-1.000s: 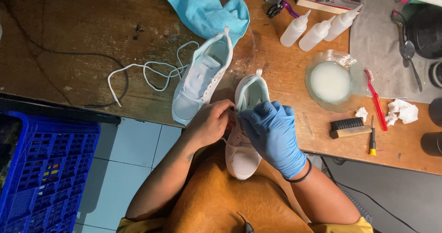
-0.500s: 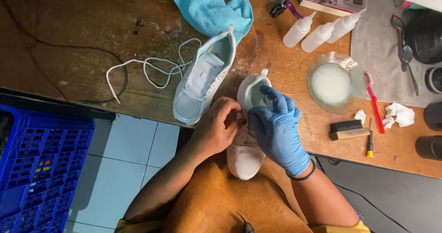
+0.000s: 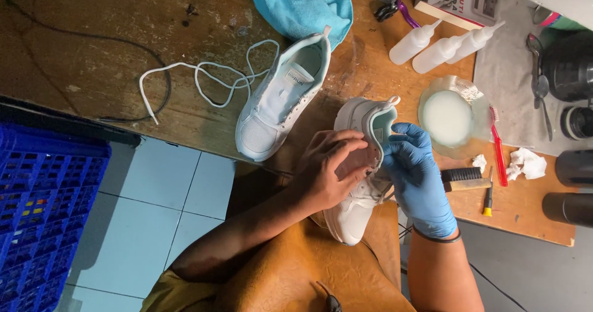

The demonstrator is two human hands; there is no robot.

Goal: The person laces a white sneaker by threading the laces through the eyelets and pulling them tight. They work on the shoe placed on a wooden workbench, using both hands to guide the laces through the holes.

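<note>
A white sneaker [image 3: 361,124] with a pale mint lining lies tilted on its side at the table's front edge, over an orange-brown apron [image 3: 296,269] on my lap. My bare left hand [image 3: 333,167] wraps over its upper side and grips it. My right hand [image 3: 417,170], in a blue glove, holds the shoe at its opening, fingers inside the collar. The matching second sneaker [image 3: 281,99] lies unlaced on the wooden table [image 3: 92,53] to the left, with a loose white lace [image 3: 197,80] beside it.
A blue cloth [image 3: 296,3] lies behind the shoes. To the right are three squeeze bottles [image 3: 441,46], a bowl of white liquid [image 3: 448,117], a red toothbrush [image 3: 497,145], a black brush [image 3: 463,176], crumpled tissue [image 3: 525,164] and dark cups. A blue crate [image 3: 43,213] stands on the floor at left.
The sneaker in my hands has been rolled from sole-down onto its side. My left hand moved over its upper; my gloved right hand slid to the collar.
</note>
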